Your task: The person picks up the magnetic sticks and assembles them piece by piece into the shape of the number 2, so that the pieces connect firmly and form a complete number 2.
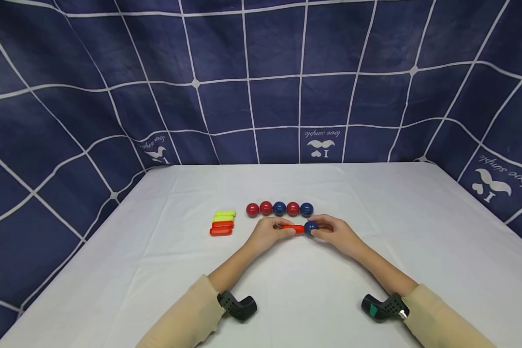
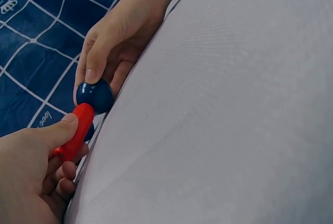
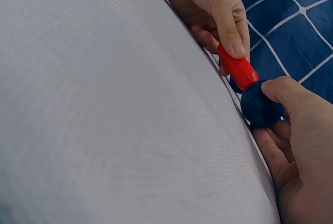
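Between thumb and fingers my left hand pinches a red stick, seen in the left wrist view as a short rounded rod. My right hand grips a dark blue ball from its right side, with the thumb on top. End to end, the stick's tip meets the ball; both wrist views show them in line, the ball at the stick's end. Just beyond the hands lies a row of loose balls, red and blue mixed.
Left of the hands, two yellow-green sticks and two red sticks lie stacked side by side on the white tablecloth. A dark blue checked curtain hangs behind and on both sides of the table.
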A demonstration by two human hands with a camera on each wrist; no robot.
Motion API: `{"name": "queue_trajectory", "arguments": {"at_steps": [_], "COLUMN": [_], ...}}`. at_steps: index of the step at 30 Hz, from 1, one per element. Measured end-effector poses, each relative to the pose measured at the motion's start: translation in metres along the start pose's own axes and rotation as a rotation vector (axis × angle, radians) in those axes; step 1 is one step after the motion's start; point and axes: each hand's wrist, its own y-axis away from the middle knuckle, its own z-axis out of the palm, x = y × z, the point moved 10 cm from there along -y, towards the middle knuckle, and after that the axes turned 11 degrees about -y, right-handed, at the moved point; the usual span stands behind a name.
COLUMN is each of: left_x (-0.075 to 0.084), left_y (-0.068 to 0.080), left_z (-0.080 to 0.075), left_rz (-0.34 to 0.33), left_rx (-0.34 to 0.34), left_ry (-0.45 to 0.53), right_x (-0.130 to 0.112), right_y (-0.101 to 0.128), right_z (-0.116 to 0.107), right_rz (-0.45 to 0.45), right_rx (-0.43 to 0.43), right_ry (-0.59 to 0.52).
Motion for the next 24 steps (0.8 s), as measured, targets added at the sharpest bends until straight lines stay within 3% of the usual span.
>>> {"name": "queue_trajectory", "arguments": {"at_steps": [10,20,24], "left_x": [0.003,0.004,0.008], "left_y": [0.000,0.000,0.000], "left_z": [0.001,0.002,-0.001], "left_rz": [0.011,0.014,0.034], "left_rx": [-0.026,-0.036,-0.044], "left_ry": [-0.049,-0.053,-0.098], "right_x": [-0.007,-0.017,-0.017], "right_y": [0.000,0.001,0.002], "right_z": [0.007,0.004,0.004], "right_rz": [-0.046,-0.089,-0.092], "right_rx": [-0.069,-0.044,-0.039], "right_ry": [-0.034,0.073,0.085]}}
